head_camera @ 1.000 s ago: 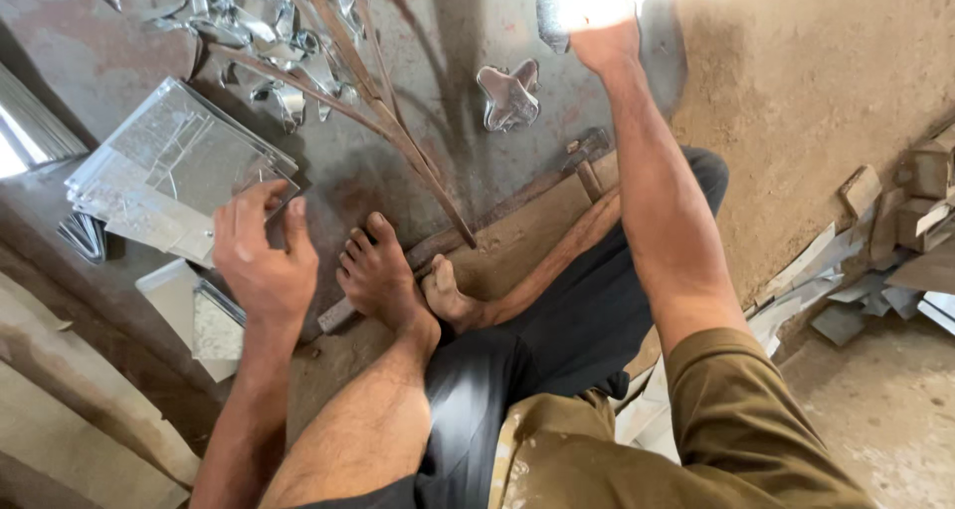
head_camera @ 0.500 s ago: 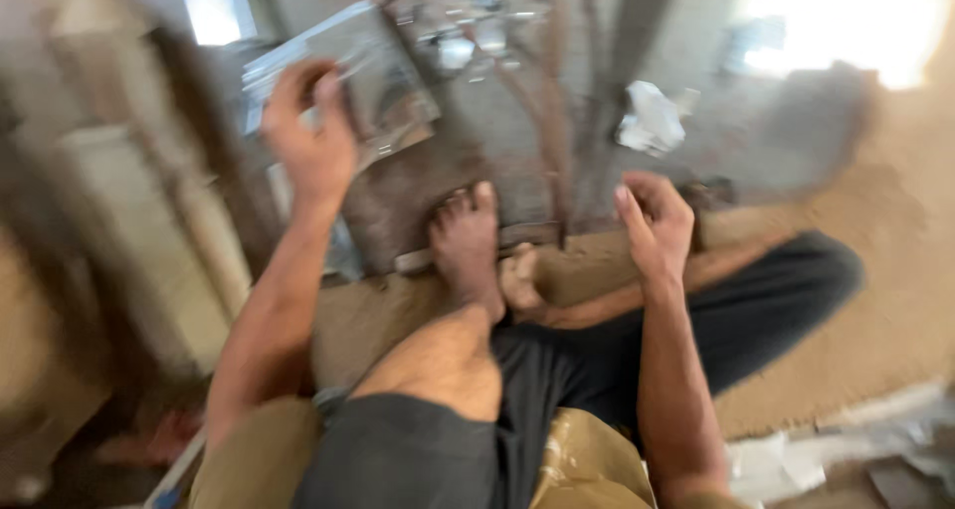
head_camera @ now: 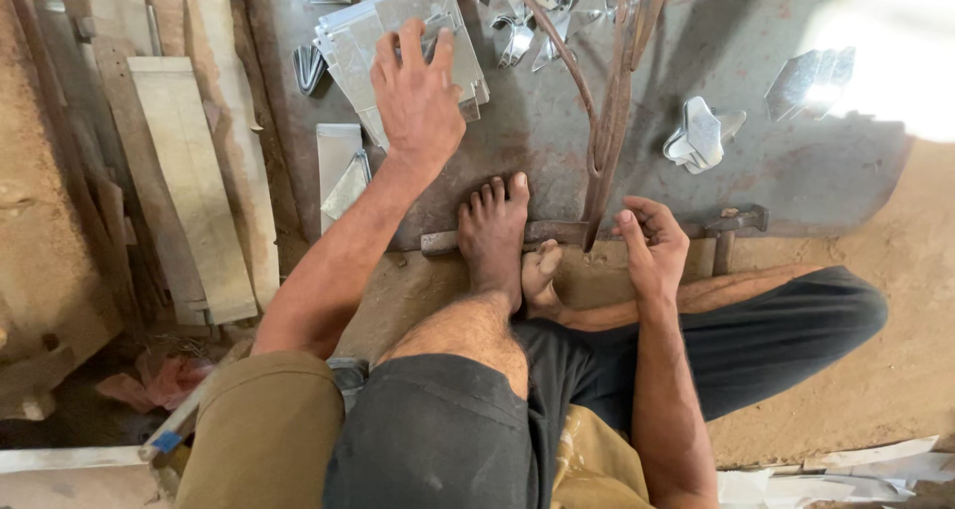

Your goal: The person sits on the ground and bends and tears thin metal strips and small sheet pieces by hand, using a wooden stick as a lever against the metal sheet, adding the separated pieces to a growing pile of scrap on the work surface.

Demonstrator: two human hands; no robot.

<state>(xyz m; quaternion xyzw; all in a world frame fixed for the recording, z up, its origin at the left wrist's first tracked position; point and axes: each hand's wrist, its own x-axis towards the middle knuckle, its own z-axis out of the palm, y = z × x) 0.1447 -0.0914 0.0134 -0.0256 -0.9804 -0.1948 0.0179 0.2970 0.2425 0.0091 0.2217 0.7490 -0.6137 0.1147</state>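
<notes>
My left hand point(head_camera: 418, 96) lies palm down on a stack of flat metal sheets point(head_camera: 363, 31) at the top of the grey floor slab, fingers spread over the top sheet. My right hand point(head_camera: 652, 245) hovers half curled just right of the rusty lever shears point(head_camera: 607, 121), holding nothing. I sit on the ground with my bare feet point(head_camera: 497, 235) against the shears' base bar.
Folded shiny metal pieces point(head_camera: 701, 136) lie right of the shears, and more cut pieces point(head_camera: 517, 21) lie at the top. A hammer point(head_camera: 731, 230) rests near my right hand. Wooden planks point(head_camera: 194, 191) run along the left. Sandy ground lies to the right.
My right hand has come down from the far upper right to beside the shears. My left hand stays on the sheet stack. My view has swung left and steadied.
</notes>
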